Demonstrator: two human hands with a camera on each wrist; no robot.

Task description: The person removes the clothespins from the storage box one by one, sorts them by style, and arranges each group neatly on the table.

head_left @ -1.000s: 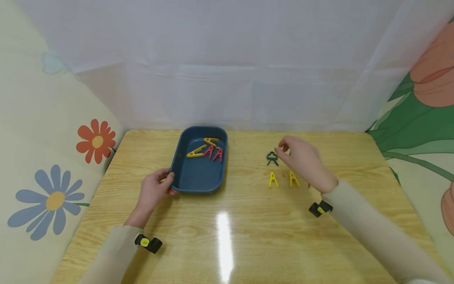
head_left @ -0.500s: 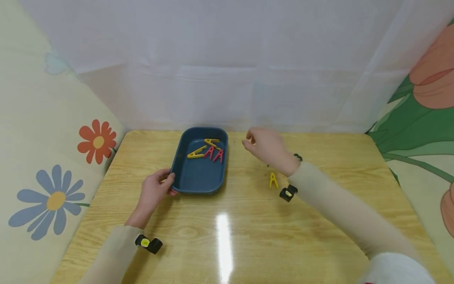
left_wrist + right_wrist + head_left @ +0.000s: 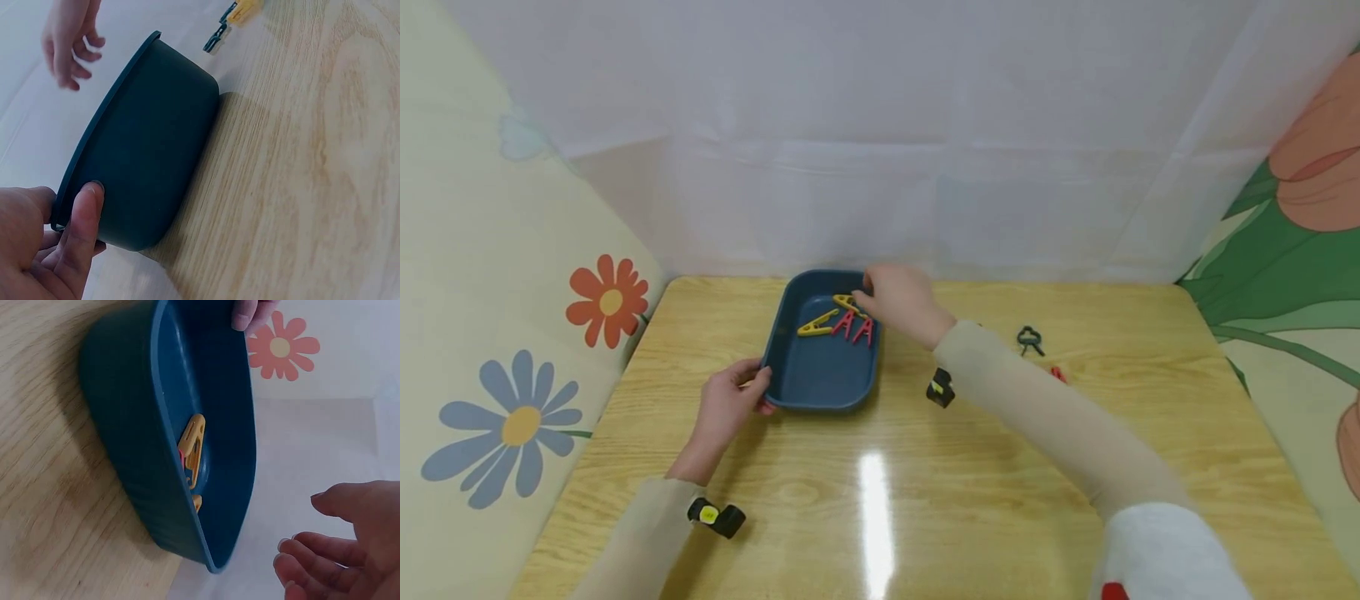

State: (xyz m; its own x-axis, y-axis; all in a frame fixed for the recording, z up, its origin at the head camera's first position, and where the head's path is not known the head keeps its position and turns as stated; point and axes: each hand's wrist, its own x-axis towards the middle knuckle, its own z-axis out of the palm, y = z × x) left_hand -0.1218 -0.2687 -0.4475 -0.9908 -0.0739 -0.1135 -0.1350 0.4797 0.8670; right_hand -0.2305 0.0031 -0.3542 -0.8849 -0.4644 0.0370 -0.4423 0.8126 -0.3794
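Observation:
My left hand (image 3: 727, 408) pinches the near left corner of a dark blue plastic tray (image 3: 820, 375), thumb and fingers on either side of its rim in the left wrist view. Inside the tray lie yellow clothespins (image 3: 813, 328) and red clothespins (image 3: 845, 318), towards its far right part. My right hand (image 3: 904, 305) hovers over the tray's far right corner. Its thumb and fingers are apart with nothing between them in the right wrist view, where a yellow clothespin (image 3: 194, 440) shows behind the tray wall.
On the table right of the tray lie a dark green clip (image 3: 1030, 340) and a red clothespin (image 3: 1057, 374), partly behind my right sleeve (image 3: 1037, 417). The left wrist view shows a dark green clip (image 3: 215, 39) beside a yellow clothespin (image 3: 245, 10). A white sheet (image 3: 850, 167) hangs at the back.
My right hand has moved left from above the clips on the table to the tray's far right corner. My left hand and the tray have stayed put.

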